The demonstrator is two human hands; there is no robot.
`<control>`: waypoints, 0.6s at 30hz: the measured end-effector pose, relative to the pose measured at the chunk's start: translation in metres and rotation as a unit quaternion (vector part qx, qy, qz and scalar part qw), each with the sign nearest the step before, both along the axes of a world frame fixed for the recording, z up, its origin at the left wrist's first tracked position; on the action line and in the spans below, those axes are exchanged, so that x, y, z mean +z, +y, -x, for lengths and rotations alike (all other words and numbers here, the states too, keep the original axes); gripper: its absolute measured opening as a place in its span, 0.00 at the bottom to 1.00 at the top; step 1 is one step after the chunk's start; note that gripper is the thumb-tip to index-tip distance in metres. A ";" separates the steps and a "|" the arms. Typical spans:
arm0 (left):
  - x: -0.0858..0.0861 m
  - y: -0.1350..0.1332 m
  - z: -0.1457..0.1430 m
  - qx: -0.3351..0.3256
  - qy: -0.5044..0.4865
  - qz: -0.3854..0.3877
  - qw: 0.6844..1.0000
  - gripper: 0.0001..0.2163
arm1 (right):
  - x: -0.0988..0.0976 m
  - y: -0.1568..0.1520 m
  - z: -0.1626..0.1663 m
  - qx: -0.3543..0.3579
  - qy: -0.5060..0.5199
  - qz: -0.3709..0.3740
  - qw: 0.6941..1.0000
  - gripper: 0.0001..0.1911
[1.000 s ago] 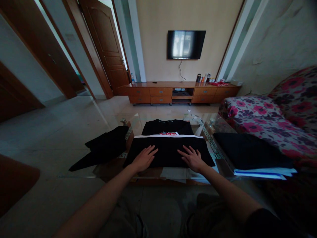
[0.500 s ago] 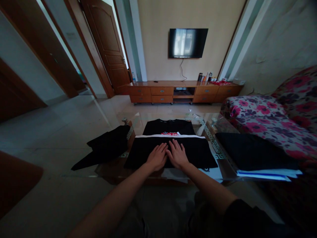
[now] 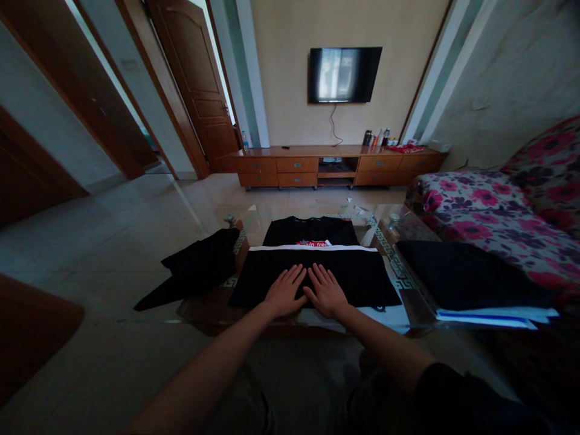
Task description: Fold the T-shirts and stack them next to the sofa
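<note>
The left hand (image 3: 284,291) is lying flat and fully open, palm down, gripping nothing; its fingers are pointing toward the far edge of the worktop. The right hand (image 3: 327,291) is lying just as flat and open, just beside it, with the thumbs nearly meeting. Both hands are pressing on the black folded cotton T-shirt with a white band and a red print (image 3: 353,275), one garment, which is lying in the middle of the clear glass worktop with a key-pattern border (image 3: 263,220).

The wrists are crossing the near edge, and the shirt's folded hem is sitting close to that edge. A pale flat sheet (image 3: 385,315) is showing from under the shirt at the near right side. Beyond the collar, a band of bare glass is running to the far edge.

To the left, one loose black crumpled garment (image 3: 199,266) is draping over the left edge, near the shirt but apart from it. To the right, one black folded cloth pile (image 3: 462,272) is resting on white and blue-edged sheets (image 3: 493,315) past the right border, with the patterned strip lying bare between it and the shirt. How many sheets there are cannot be told. That is making three dark cloth pieces and two hands.
</note>
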State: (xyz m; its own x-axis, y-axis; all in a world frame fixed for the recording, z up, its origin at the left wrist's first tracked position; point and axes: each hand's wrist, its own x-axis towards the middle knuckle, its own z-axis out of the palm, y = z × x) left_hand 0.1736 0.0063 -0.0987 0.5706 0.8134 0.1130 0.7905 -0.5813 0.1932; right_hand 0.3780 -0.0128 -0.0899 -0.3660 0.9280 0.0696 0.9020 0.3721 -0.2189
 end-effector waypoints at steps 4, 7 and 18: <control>0.002 0.000 0.020 0.003 0.000 -0.005 1.000 0.39 | -0.003 -0.005 -0.027 -0.009 -0.018 0.000 1.000 0.40; 0.002 0.001 0.039 0.022 0.008 -0.008 1.000 0.38 | -0.006 -0.009 -0.050 -0.039 -0.029 -0.001 0.999 0.39; 0.003 -0.018 0.105 0.137 0.037 -0.034 0.989 0.35 | -0.028 -0.031 -0.148 -0.194 -0.078 -0.003 0.978 0.45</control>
State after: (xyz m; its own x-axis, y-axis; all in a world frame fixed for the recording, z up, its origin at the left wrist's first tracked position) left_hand 0.0682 -0.0116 -0.0959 0.3385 0.9308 0.1381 0.9307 -0.3528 0.0963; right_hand 0.5260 -0.0436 -0.1177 0.0075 0.9989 0.0474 0.9979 -0.0043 -0.0654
